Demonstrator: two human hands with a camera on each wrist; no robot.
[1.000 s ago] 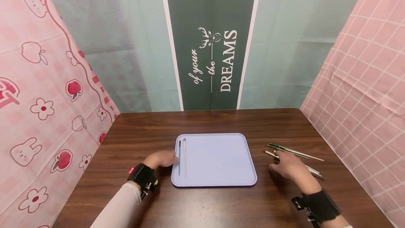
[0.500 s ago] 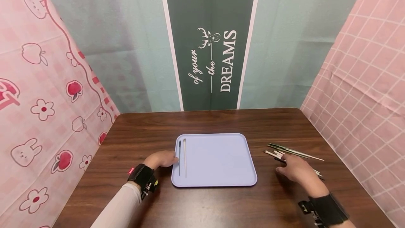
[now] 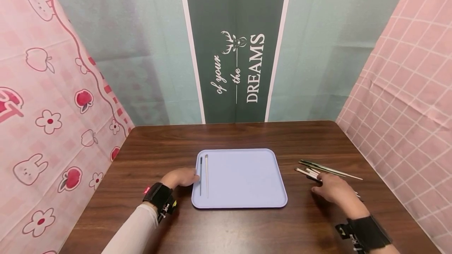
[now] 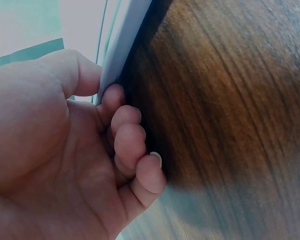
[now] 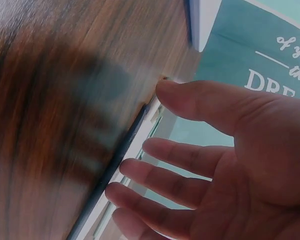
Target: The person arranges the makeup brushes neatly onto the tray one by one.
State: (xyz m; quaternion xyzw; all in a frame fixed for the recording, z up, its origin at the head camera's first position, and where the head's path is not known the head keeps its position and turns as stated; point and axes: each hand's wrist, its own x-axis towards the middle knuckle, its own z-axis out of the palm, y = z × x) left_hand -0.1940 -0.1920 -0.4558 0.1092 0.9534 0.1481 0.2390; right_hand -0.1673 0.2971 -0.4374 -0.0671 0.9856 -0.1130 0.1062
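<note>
My left hand [image 3: 181, 176] pinches the left rim of a lavender tray [image 3: 243, 177] between thumb and index finger; in the left wrist view the other fingers [image 4: 130, 142] curl below the rim. Two thin paintbrushes lie in the tray along its left side, a dark one [image 3: 201, 177] and a pale one [image 3: 206, 177]. On the table right of the tray, my right hand [image 3: 333, 188] is over several pale paintbrushes [image 3: 303, 172] and a black one [image 5: 107, 175]. Its fingers are loosely extended, fingertips at the brushes, thumb apart. The hand hides part of these brushes.
Just behind the right hand lie a few green and pale brushes [image 3: 330, 168], slanting to the right. The dark wood table [image 3: 229, 228] meets a green cloth backdrop [image 3: 234, 109]. Pink cloths hang at the left [image 3: 67, 140] and right [image 3: 406, 120].
My right hand has drawn back slightly to the right and toward me, uncovering more of the brush ends. The left hand, tray and its two brushes stay put.
</note>
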